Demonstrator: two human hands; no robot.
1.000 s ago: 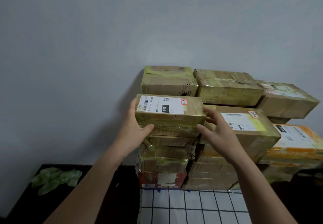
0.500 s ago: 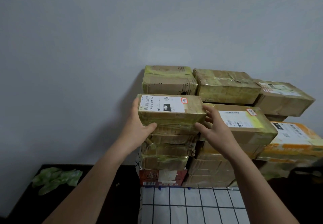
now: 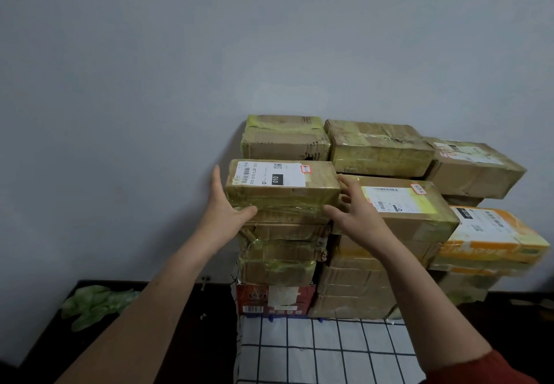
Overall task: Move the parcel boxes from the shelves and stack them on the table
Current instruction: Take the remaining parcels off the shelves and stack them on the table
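Observation:
A brown parcel box (image 3: pixel 281 198) with a white label and yellow-green tape lies on top of the front left stack of parcel boxes (image 3: pixel 278 252). My left hand (image 3: pixel 223 213) presses its left end, thumb on the front face. My right hand (image 3: pixel 356 219) holds the right end, thumb at the front corner and fingers spread along the side. The box rests level on the stack, which stands on a dark table (image 3: pixel 186 338) against the wall.
More taped boxes are piled behind and to the right (image 3: pixel 377 147), among them a labelled one (image 3: pixel 404 207) and an orange one (image 3: pixel 491 234). A red box (image 3: pixel 275 298) is at the bottom. A checked cloth (image 3: pixel 323 350) lies in front and green plastic (image 3: pixel 96 302) at the left.
The labelled box stays in place on the stack between my hands. My right hand's fingers have spread a little along its right end.

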